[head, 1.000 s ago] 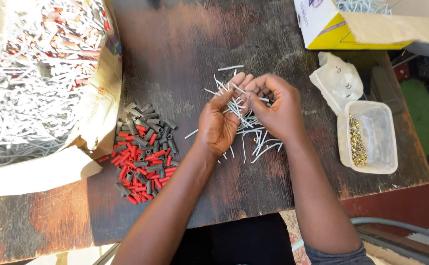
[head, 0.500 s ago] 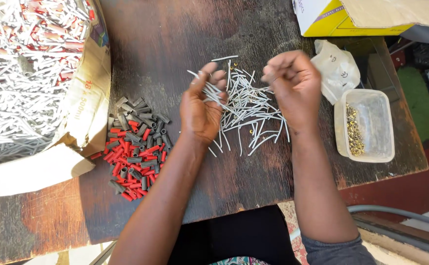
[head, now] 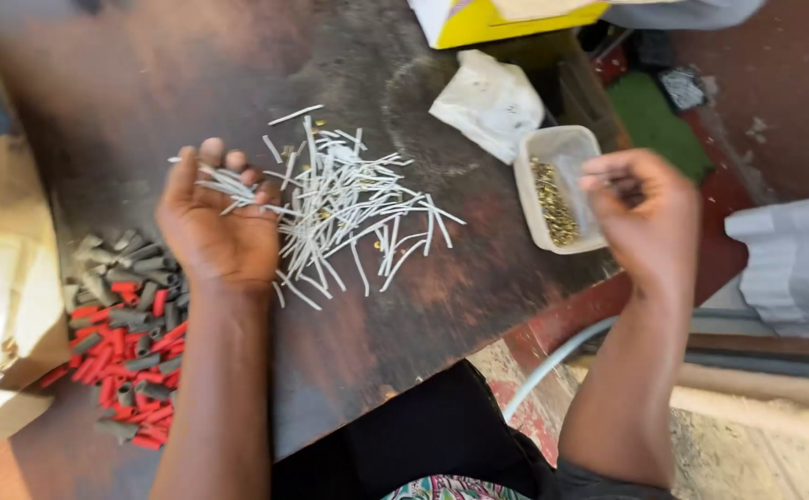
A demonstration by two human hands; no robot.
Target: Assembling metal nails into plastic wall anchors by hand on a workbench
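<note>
We see our left hand (head: 214, 227) at about 9 o'clock on the dark wooden table (head: 191, 83). It lies palm up and mostly open. A few thin white sticks (head: 224, 183) rest across its fingers, which curl only a little.

Just beside it, toward 3 o'clock, is the big loose pile of white sticks (head: 349, 213).

Our right hand (head: 645, 222) is out at 3 o'clock, by the edge of a clear plastic tub (head: 562, 148). The tub has small gold-coloured bits (head: 551, 199) in it. The fingertips are bunched close together, but the hand is blurry. We cannot tell if it has hold of anything.

We think this is the fetching step: sticks wait in one hand while the other goes to the tub. The bits are tiny, so picking one calls for a small, careful pinch.

A crumpled white plastic bag (head: 492, 102) lies at 1 o'clock, touching the tub's far end. A yellow and white box (head: 506, 18) sits at 12 o'clock, cut off by the top edge. A brown cardboard box (head: 6, 278) fills the 9 o'clock edge. At 8 o'clock there is a heap of short red and grey tubes (head: 126, 315).
</note>
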